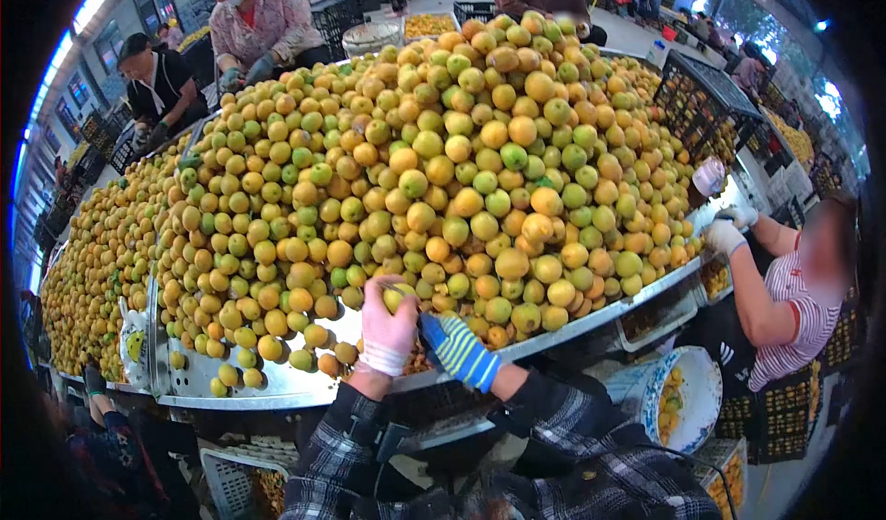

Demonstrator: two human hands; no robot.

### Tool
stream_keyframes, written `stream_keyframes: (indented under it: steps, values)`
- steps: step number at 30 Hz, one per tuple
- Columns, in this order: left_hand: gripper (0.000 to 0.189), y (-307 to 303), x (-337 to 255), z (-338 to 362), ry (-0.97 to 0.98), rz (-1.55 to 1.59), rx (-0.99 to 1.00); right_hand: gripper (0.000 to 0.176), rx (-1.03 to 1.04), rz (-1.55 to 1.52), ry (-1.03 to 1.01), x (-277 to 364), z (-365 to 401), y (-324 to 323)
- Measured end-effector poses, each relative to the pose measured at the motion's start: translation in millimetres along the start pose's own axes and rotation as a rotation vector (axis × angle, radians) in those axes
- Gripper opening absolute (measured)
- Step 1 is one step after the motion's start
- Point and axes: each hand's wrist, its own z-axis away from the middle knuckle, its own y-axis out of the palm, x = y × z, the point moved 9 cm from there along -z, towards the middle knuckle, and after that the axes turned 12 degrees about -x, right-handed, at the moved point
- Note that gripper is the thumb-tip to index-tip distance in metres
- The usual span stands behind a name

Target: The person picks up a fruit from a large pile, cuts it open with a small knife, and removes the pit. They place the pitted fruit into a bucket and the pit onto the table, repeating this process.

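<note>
My left hand point(381, 323), in a pale pink and white glove, is closed around a small round yellow-green fruit point(399, 297) at the near edge of a large heap. Just right of it is my right hand point(461, 348), in a blue and yellow striped glove with dark fingertips. Its fingers are bent together and point at the left hand; whatever they may hold is hidden. The heap of round fruit point(443, 179), coloured green to orange, lies on a metal table point(305, 386) and rises high in front of both hands.
A raised metal divider point(153, 335) splits the heap at left, with a white plastic bag point(134, 345) beside it. A bucket point(637, 386) with cut fruit stands below right. A black crate point(706, 105) rests on the heap's right. Co-workers surround the table, one close at right point(775, 308).
</note>
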Motion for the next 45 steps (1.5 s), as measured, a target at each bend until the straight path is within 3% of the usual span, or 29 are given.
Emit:
stream_keyframes:
  steps: [2, 4, 6, 10, 12, 14, 16, 17, 19, 23, 26, 29, 31, 32, 33, 34, 36, 37, 40, 42, 44, 45]
  values:
    - [0.033, 1.8, 23.2, -4.8, -0.033, 0.154, -0.045, 0.039, 0.069, 0.492, -0.024, -11.5, -10.1, -8.7]
    - [0.032, 14.0, 51.2, 2.1, -0.447, 0.429, 0.096, 0.041, 0.070, 0.543, -0.001, -3.0, -13.7, -14.7]
    - [0.036, 20.8, 58.7, 1.8, -0.496, 0.594, 0.172, 0.043, 0.105, 0.593, 0.064, -2.9, -16.4, -16.2]
    - [0.040, 22.6, 50.8, 8.8, -0.565, 0.691, 0.158, 0.042, 0.071, 0.724, -0.011, 5.6, -17.7, -18.6]
    - [0.042, 14.4, 40.3, 4.5, -0.420, 0.531, 0.071, 0.040, -0.019, 0.718, -0.034, 4.8, -17.3, -21.2]
    - [0.045, 14.0, 41.5, 4.1, -0.399, 0.466, 0.081, 0.040, -0.042, 0.705, -0.063, 11.8, -17.0, -20.6]
    - [0.054, 3.5, 20.6, -1.1, -0.111, 0.450, -0.003, 0.040, -0.059, 0.698, -0.080, 19.7, -16.6, -20.2]
    - [0.054, 0.9, 17.5, -1.1, -0.110, 0.450, -0.003, 0.040, -0.059, 0.697, -0.081, 20.6, -17.4, -20.4]
    - [0.059, -4.8, -3.1, 1.6, 0.086, 0.167, 0.023, 0.041, -0.029, 0.753, -0.095, 20.7, -17.1, -20.0]
    - [0.063, -4.6, -7.7, 4.1, 0.133, 0.146, -0.003, 0.041, -0.042, 0.760, -0.136, 26.6, -16.7, -21.7]
    - [0.064, -5.4, 7.8, 2.3, 0.047, 0.168, -0.054, 0.042, 0.010, 0.702, -0.049, 12.6, -15.2, -16.3]
    - [0.065, -0.9, 14.8, 4.5, -0.055, 0.168, -0.026, 0.027, 0.033, 0.419, -0.001, -1.8, -11.4, -7.7]
    - [0.060, 5.5, 25.0, 6.4, -0.108, 0.259, 0.004, 0.031, 0.057, 0.365, 0.035, -13.6, -7.6, -4.2]
    - [0.060, 8.3, 32.7, 7.2, -0.104, 0.258, 0.000, 0.036, 0.083, 0.311, 0.068, -7.9, -9.5, -1.1]
    - [0.058, 12.0, 41.4, 8.7, -0.070, 0.255, 0.005, 0.034, 0.093, 0.177, 0.297, -14.0, -2.6, -1.2]
    - [0.055, 11.4, 47.8, 7.3, -0.024, 0.245, 0.000, 0.034, 0.057, 0.291, -0.043, -16.3, -4.3, 4.7]
    - [0.051, 12.0, 40.6, 11.0, 0.104, 0.093, -0.002, 0.035, 0.064, 0.018, 0.183, -24.3, -0.8, 7.8]
    - [0.049, 11.8, 46.2, 11.0, 0.130, 0.055, -0.022, 0.037, 0.073, 0.148, 0.149, -28.2, 0.7, 5.7]
    - [0.037, 6.8, 41.0, 12.2, -0.071, 0.317, -0.076, 0.045, 0.103, 0.499, 0.156, -5.0, -10.5, -5.8]
    - [0.033, 3.1, 68.2, 5.0, -0.369, 0.505, -0.070, 0.048, 0.088, 0.684, 0.018, -5.9, -10.7, -8.7]
    - [0.027, -14.7, 68.2, -6.7, -0.569, 0.714, -0.260, 0.045, 0.073, 0.696, 0.010, -8.5, -7.1, -13.9]
    - [0.027, -20.9, 68.1, -17.2, -0.436, 0.564, -0.218, 0.042, 0.000, 0.582, 0.062, -16.0, -5.6, -22.8]
